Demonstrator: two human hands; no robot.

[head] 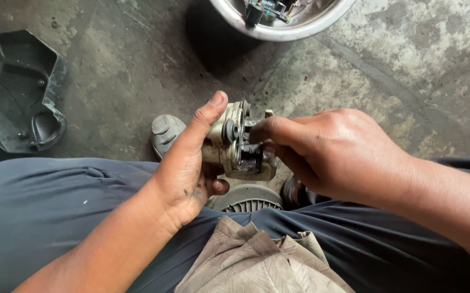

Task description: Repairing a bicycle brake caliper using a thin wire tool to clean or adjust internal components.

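A grimy metal brake caliper (234, 147) is held above my knees, over a stained concrete floor. My left hand (189, 165) grips its left side, thumb stretched up along the top edge, fingers curled underneath. My right hand (332, 154) comes in from the right; its fingertips pinch a small dark part at the caliper's front face. What the fingertips hold is too small and covered to name. Both hands are smeared with grease.
A black plastic cover (21, 92) lies at the left on the floor. A shiny metal bowl (300, 27) with small parts sits at the top edge. A grey sandal (165, 132) and a round ribbed part (251, 198) lie under the caliper. A beige cloth (251, 260) rests on my lap.
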